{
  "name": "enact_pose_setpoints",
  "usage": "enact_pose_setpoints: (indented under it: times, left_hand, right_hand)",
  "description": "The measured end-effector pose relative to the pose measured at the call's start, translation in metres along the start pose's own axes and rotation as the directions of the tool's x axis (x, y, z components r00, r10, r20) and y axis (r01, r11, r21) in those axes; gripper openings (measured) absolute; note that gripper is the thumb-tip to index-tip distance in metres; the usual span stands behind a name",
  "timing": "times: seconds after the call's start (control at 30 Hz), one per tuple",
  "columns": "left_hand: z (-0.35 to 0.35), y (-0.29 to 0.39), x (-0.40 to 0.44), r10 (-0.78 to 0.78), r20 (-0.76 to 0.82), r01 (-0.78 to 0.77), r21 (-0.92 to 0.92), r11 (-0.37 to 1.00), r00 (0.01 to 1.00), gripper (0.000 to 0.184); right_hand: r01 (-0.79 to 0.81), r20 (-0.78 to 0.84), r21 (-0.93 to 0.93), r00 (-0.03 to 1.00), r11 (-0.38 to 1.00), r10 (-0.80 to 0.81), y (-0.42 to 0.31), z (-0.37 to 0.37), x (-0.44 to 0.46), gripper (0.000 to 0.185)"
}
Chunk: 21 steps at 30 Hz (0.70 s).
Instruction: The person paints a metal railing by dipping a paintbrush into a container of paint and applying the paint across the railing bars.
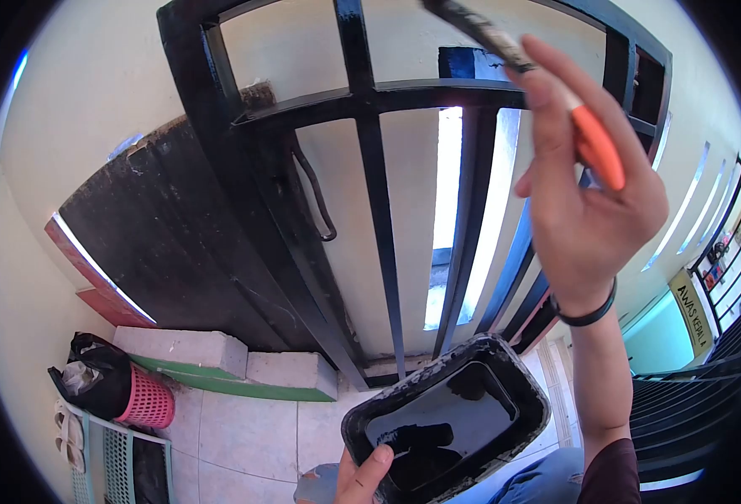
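Note:
My right hand (584,185) is raised at the upper right, its fingers closed round a paintbrush (505,42) with an orange handle end. The dark bristle end points up and left, in front of the top of a black metal gate (366,102); whether it touches a bar I cannot tell. Low in the view, my left hand (366,480) grips the near left rim of a rectangular tub (534,378), thumb over the edge. Dark glossy paint (463,412) lies inside the tub, and its rim is smeared with paint.
Left of the gate stands a dark panel (169,227). White and green steps (185,351), a pink basket (148,399) with a black bag and a pale green rack (106,458) are at lower left. A sign (693,312) and black railings (681,420) are at right.

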<state>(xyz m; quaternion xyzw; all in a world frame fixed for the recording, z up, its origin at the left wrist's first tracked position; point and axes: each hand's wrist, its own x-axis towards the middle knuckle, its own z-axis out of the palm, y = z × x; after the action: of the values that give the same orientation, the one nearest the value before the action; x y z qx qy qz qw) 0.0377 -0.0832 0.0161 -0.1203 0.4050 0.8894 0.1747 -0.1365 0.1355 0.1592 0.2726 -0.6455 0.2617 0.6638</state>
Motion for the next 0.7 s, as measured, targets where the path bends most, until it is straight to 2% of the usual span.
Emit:
enact_pose_setpoints:
  times: [0.07, 0.13, 0.23, 0.43, 0.47, 0.53, 0.6, 0.7]
  left_hand:
    - [-0.004, -0.005, 0.004, 0.013, 0.014, -0.014, 0.004, 1.000, 1.000, 0.060]
    - [-0.006, -0.009, 0.005, 0.009, 0.019, -0.009, 0.011, 1.000, 1.000, 0.060]
    - [-0.006, -0.008, 0.006, -0.009, 0.019, 0.008, 0.020, 1.000, 1.000, 0.061]
    - [-0.008, -0.005, 0.006, -0.023, 0.016, 0.022, 0.037, 0.999, 1.000, 0.064]
    - [-0.005, -0.002, 0.005, -0.021, 0.019, 0.020, 0.036, 0.999, 1.000, 0.064]
    - [-0.003, -0.001, 0.005, -0.022, 0.012, 0.021, 0.031, 0.999, 1.000, 0.064]
    - [-0.003, -0.003, 0.008, -0.028, -0.009, 0.028, 0.019, 0.999, 1.000, 0.065]
    - [0.000, 0.001, 0.009, -0.006, 0.010, 0.006, 0.053, 0.999, 1.000, 0.065]
  right_hand:
    - [0.024, 0.027, 0.033, 0.999, 0.999, -0.025, -0.004, 0.007, -0.004, 0.028]
    - [0.079, -0.015, 0.028, 0.997, 0.997, -0.078, 0.005, 0.010, -0.002, 0.027]
    - [0.155, -0.046, -0.089, 0.986, 0.984, -0.160, 0.014, -0.003, 0.009, 0.026]
    - [0.045, -0.112, -0.313, 0.990, 0.949, -0.084, 0.034, -0.049, -0.010, 0.026]
    - [-0.029, -0.170, -0.282, 0.985, 0.959, -0.020, 0.035, -0.051, -0.014, 0.026]
    - [-0.069, -0.148, -0.267, 0.988, 0.961, 0.030, 0.027, -0.051, -0.018, 0.026]
    - [-0.035, -0.078, -0.279, 0.997, 0.960, 0.014, 0.017, -0.049, -0.020, 0.027]
    - [0.090, 0.062, -0.255, 0.995, 0.963, -0.077, -0.003, -0.036, -0.011, 0.028]
